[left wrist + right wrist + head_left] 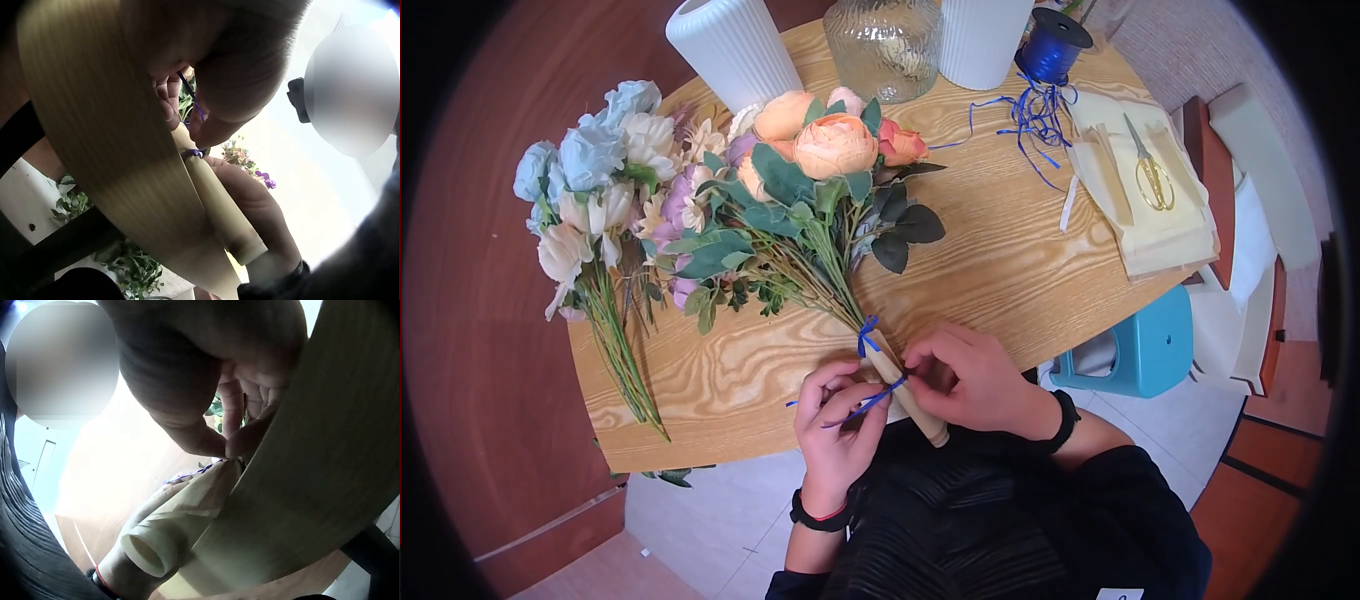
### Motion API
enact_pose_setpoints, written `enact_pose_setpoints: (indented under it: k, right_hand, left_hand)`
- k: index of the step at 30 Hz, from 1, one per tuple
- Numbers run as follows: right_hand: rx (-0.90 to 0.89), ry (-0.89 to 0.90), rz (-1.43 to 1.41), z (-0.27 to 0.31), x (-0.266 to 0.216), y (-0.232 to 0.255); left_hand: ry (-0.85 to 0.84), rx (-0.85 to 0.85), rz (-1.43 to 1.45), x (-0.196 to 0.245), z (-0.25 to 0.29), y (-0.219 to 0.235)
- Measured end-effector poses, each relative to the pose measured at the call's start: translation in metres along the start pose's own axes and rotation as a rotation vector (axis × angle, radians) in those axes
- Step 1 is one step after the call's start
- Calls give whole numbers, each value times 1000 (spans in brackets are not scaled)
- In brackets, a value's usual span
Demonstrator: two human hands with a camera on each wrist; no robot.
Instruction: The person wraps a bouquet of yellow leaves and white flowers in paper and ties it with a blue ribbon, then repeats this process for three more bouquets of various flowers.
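A bouquet of artificial flowers [835,147], with peach blooms and green leaves, lies on the table, its stem ends wrapped in a tan paper roll [922,413]. A small blue bow [867,336] is tied at the wrap's upper end. Lower down, a second blue ribbon [195,152] goes round the paper. My left hand [838,425], on the wrap's left, pinches a length of this ribbon between thumb and fingers. On the other side my right hand [980,385] has thumb and index finger pinched together right at the ribbon, close against the paper [206,487].
White and blue artificial flowers [595,170] lie at the table's left. Two white ribbed vases [735,50] and a glass vase [885,50] stand at the back. A blue ribbon spool [1052,48] and gold-handled scissors [1152,180] on paper sheets [1160,255] are at right. A teal stool [1150,345] stands below.
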State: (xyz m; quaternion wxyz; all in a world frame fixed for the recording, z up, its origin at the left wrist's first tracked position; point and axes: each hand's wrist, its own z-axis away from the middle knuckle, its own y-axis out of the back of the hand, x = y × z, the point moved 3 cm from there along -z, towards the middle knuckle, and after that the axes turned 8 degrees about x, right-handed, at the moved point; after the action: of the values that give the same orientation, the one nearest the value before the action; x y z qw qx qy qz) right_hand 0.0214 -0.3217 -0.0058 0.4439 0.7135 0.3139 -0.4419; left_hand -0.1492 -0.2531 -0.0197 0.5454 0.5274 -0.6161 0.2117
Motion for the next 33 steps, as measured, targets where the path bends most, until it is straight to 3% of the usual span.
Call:
enact_pose_setpoints:
  k: [16, 19, 25, 33]
  right_hand:
    - [-103, 152, 60, -1, 6, -6]
    - [-48, 258, 210, 2, 10, -8]
    - [-157, 59, -30, -4, 1, 0]
    - [-248, 108, 19, -4, 6, -2]
  left_hand:
    - [6, -19, -21, 1, 1, -2]
    - [6, -29, -38, 2, 0, -1]
    - [10, -47, -36, 4, -1, 0]
    - [14, -68, -66, 5, -2, 2]
